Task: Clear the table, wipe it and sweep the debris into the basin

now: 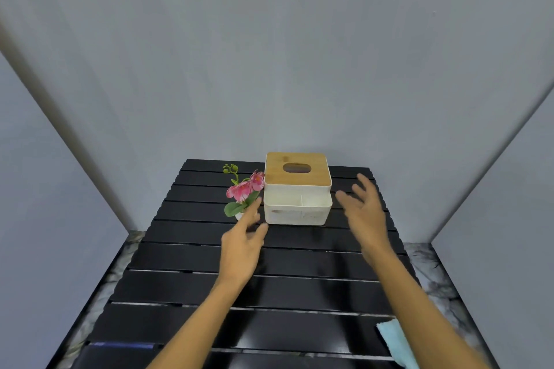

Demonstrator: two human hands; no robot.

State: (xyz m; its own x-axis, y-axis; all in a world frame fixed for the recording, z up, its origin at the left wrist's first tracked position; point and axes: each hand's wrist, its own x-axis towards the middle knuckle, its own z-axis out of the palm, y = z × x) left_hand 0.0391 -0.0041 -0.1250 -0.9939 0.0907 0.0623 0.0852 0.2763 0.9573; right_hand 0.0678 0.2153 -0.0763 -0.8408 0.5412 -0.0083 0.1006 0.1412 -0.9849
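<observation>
Head view: our left hand (241, 244) and right hand (364, 213), both empty and spread, flank the white bamboo-lidded tissue box (297, 189) at 12 o'clock; clearing not begun, wiping pending.

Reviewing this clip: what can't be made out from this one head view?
- Basin: not in view anywhere.
- Flower pot: mostly hidden behind leaves and the left hand.
- Tissue box: its slot is dark, so tissues inside can't be confirmed.
- Blue cloth: partly covered by the right forearm and cut off by the bottom edge.
- Debris on the table: too small to see.
- Right hand: blurred.
</observation>
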